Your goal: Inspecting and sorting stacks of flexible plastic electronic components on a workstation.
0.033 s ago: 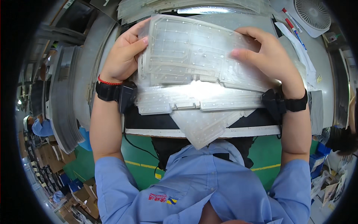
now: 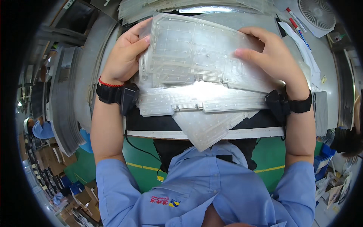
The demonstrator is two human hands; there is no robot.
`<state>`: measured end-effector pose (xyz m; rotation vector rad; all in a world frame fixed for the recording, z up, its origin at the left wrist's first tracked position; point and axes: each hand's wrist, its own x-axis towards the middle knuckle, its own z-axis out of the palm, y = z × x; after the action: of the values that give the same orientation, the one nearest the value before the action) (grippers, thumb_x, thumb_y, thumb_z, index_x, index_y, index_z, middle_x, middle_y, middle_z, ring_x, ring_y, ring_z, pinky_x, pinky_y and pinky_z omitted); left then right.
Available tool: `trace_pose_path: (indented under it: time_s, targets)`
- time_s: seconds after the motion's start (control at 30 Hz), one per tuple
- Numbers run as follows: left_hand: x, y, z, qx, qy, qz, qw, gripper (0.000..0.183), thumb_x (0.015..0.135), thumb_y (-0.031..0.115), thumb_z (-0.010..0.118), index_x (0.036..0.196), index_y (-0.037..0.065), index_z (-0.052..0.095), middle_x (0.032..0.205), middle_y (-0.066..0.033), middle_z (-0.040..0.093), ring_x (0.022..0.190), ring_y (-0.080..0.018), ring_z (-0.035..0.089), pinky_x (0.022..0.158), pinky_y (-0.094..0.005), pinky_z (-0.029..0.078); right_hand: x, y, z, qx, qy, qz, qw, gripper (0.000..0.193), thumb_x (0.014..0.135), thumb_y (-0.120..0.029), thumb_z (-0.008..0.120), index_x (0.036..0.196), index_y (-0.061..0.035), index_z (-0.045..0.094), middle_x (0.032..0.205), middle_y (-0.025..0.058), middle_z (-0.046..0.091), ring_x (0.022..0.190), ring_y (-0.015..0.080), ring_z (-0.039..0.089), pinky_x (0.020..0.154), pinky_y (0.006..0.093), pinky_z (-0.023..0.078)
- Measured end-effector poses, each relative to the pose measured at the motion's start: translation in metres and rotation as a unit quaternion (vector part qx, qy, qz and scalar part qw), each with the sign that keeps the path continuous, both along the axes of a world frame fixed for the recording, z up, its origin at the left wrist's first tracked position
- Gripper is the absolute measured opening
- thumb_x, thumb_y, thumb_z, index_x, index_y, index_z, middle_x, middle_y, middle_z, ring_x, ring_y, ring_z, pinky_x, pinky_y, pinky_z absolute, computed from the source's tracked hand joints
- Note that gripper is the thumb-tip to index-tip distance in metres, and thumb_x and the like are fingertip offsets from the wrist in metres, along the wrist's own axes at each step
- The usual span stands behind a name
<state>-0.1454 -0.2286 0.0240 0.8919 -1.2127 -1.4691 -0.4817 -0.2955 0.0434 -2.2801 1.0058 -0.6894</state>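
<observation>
Between my two hands is a stack of clear plastic circuit sheets (image 2: 185,45), printed with fine lines and dots, its far edge raised toward me. My left hand (image 2: 130,49) pinches the stack's left edge, thumb on top and fingers behind. My right hand (image 2: 261,51) grips the upper right part, with the thumb on the face and the fingers over the far edge. Below it, more clear circuit sheets (image 2: 159,108) lie in a pile with a bright glare across them. Under that pile, a slanted sheet (image 2: 204,132) pokes a corner over the table's front edge.
Stacked sheets (image 2: 151,9) lie at the back of the table. A small white fan (image 2: 317,15) and a red-capped marker (image 2: 298,32) are at the far right. Tall stacks of grey sheets (image 2: 64,102) stand on the left. The table's white front edge (image 2: 151,133) runs before me.
</observation>
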Motion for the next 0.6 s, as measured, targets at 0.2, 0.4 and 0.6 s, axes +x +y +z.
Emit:
trace_pose_path:
  time_s: [0.2, 0.4, 0.6]
  targets:
    - [0.0, -0.002, 0.0, 0.014, -0.038, 0.045, 0.998, 0.041, 0.096, 0.009, 0.052, 0.136, -0.001, 0.043, 0.12, -0.0102, 0.061, 0.106, -0.0133, 0.06, 0.093, -0.0274, 0.048, 0.003, 0.0, 0.006, 0.023, 0.042, 0.011, 0.999, 0.053, 0.074, -0.023, 0.077, 0.117, 0.0015, 0.06, 0.11, 0.0145, 0.064, 0.102, 0.0224, 0.06, 0.092, 0.0314, 0.045]
    - [-0.013, 0.008, 0.003, 0.017, -0.083, 0.008, 0.996, 0.048, 0.096, 0.013, 0.054, 0.139, -0.001, 0.038, 0.124, -0.0101, 0.058, 0.111, -0.0137, 0.057, 0.095, -0.0296, 0.046, 0.001, 0.007, -0.003, -0.144, 0.06, 0.11, 0.982, 0.084, 0.059, -0.04, 0.085, 0.127, -0.0006, 0.053, 0.123, 0.0222, 0.057, 0.116, 0.0381, 0.051, 0.099, 0.0407, 0.039]
    - [-0.014, 0.004, 0.004, 0.044, -0.009, 0.008, 0.999, 0.048, 0.097, 0.018, 0.051, 0.14, 0.001, 0.037, 0.127, -0.0094, 0.056, 0.114, -0.0142, 0.056, 0.096, -0.0282, 0.046, 0.003, 0.019, 0.002, -0.133, 0.139, 0.098, 0.976, 0.105, 0.053, -0.041, 0.085, 0.14, -0.0038, 0.04, 0.13, 0.0232, 0.049, 0.119, 0.0405, 0.045, 0.103, 0.0456, 0.034]
